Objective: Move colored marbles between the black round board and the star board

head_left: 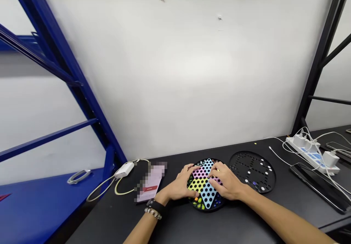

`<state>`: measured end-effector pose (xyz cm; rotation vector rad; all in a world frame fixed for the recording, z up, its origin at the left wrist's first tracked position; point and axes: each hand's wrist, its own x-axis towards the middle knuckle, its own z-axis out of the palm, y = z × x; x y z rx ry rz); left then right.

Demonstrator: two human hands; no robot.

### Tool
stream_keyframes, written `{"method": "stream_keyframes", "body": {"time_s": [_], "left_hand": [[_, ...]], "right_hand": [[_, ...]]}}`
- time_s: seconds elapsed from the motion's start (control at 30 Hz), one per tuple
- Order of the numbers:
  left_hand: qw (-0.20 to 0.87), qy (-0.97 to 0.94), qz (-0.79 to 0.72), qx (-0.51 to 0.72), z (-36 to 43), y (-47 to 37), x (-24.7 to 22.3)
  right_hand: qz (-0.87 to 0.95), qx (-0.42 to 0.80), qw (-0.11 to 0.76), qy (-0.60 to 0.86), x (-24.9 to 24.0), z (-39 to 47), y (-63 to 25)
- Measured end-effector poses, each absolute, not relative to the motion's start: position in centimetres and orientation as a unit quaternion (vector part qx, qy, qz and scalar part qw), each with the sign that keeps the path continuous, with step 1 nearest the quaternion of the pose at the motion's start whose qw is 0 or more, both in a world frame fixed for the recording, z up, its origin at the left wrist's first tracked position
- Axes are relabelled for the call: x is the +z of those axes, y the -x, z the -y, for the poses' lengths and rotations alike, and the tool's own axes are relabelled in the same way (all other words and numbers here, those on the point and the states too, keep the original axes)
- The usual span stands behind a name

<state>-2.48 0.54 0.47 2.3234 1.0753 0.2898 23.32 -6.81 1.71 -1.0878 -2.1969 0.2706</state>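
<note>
A round black tray (207, 210) lies on the dark table, with small coloured pieces around its rim. Over it is a star-shaped Chinese checkers board (208, 194) in blue, yellow and pink, dotted with holes. My left hand (181, 184) grips the board's left side, thumb low by an orange piece (196, 199) and fingers higher on the pink part. From the right, my right hand (228, 181) holds the board with bent fingers, covering part of its pink section. Whether the board sits flat or is slightly raised I cannot tell.
A second round black tray (241, 171) with holes and a few white pieces lies to the right. Beyond it are a black phone (318, 185) and a power strip (312, 156) with white cables. On the left lie a partly blurred pink package (153, 180) and a white adapter (124, 170).
</note>
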Motion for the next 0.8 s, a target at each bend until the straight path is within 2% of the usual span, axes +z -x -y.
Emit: {"method": "stream_keyframes", "body": {"time_s": [0.23, 0.43, 0.6, 0.8], "left_hand": [[0.316, -0.86, -0.398, 0.045, -0.4, 2.4, 1.3], [0.289, -0.859, -0.42, 0.059, 0.1, 1.9, 1.4], [0.305, -0.853, -0.418, 0.063, -0.2, 2.1, 1.5], [0.287, -0.854, -0.428, 0.072, 0.1, 1.9, 1.5]], "right_hand": [[0.827, 0.113, 0.345, 0.43, 1.6, 6.1, -24.2], [0.829, 0.121, 0.341, 0.426, 1.3, 6.2, -24.1], [0.829, 0.121, 0.334, 0.432, 1.7, 6.1, -24.2], [0.823, 0.145, 0.285, 0.469, 4.1, 7.0, -27.0]]}}
